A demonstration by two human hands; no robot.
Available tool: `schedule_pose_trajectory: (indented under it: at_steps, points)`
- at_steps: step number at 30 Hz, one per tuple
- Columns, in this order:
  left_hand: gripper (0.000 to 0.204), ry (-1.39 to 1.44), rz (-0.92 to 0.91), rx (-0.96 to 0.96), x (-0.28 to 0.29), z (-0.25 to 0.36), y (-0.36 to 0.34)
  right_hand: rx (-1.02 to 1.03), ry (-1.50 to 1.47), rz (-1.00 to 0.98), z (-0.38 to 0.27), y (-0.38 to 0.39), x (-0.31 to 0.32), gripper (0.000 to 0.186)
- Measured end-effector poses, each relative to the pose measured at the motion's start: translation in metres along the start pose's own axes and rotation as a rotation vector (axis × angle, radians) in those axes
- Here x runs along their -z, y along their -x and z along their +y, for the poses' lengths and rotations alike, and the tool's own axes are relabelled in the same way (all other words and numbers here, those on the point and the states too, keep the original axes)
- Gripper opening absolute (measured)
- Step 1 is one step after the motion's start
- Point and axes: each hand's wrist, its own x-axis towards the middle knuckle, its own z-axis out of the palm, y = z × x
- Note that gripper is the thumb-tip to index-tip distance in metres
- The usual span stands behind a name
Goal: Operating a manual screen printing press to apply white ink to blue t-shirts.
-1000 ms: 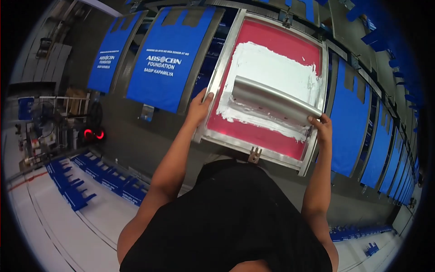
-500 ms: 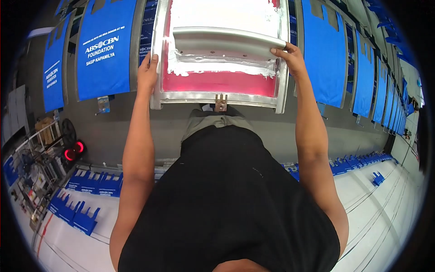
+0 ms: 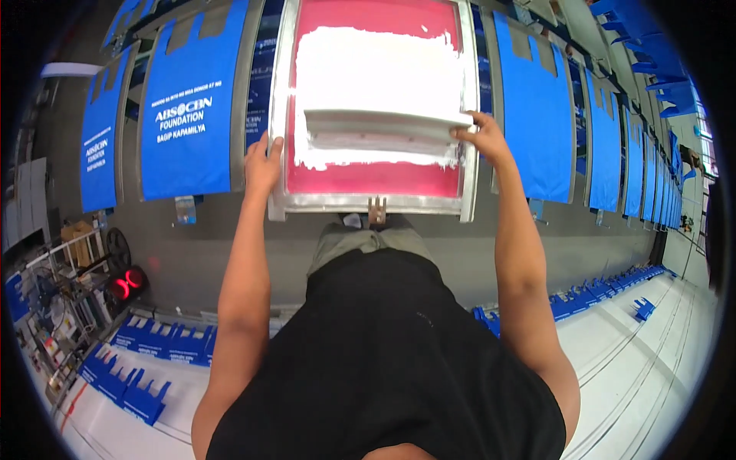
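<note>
A metal-framed printing screen [image 3: 282, 115] with pink mesh [image 3: 372, 181] lies in front of me. White ink [image 3: 376, 69] covers much of the mesh in a thick, ragged-edged layer. Across the ink rests a wide metal squeegee [image 3: 376, 123], toward the near part of the screen. My right hand [image 3: 487, 139] pinches the squeegee's right end, thumb on the near side, close to the right rail. On the left rail my left hand [image 3: 262, 165] is closed, its thumb on the inner side and its fingers on the outside. A metal bracket [image 3: 376, 211] sits at the frame's near edge.
Flat blue bags lie on boards in a row, a printed bag [image 3: 192, 115] at left and a plain bag [image 3: 537, 115] at right. Behind me several blue bags [image 3: 142, 391] lie on a white surface. A machine with red lights [image 3: 126, 284] stands lower left.
The screen now appears lower in the picture, and more of its far end shows. The squeegee sits slightly nearer the frame's near edge. Both hands keep their holds.
</note>
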Motion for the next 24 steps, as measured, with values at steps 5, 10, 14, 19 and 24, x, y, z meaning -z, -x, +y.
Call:
schedule_pose_trajectory:
  at_steps: [5,10,14,19,24]
  points:
    - [0.054,-0.088,-0.141,-0.670,0.060,0.096,0.045,0.308,0.821,0.055,-0.057,0.083,-0.050,0.026]
    - [0.019,-0.483,-0.489,-0.709,0.050,0.119,0.025,0.255,0.742,-0.061,-0.061,0.081,-0.058,0.037]
    - [0.018,-0.365,-0.342,-0.694,0.058,0.144,-0.033,0.387,0.694,0.042,-0.087,0.021,-0.035,0.027]
    - [0.026,-0.375,-0.123,-0.755,0.017,0.112,-0.094,0.492,0.851,0.248,-0.084,-0.055,-0.062,0.022]
    - [0.043,-0.438,-0.145,-0.677,-0.009,0.063,-0.029,0.446,0.961,0.106,-0.040,-0.006,-0.110,0.033]
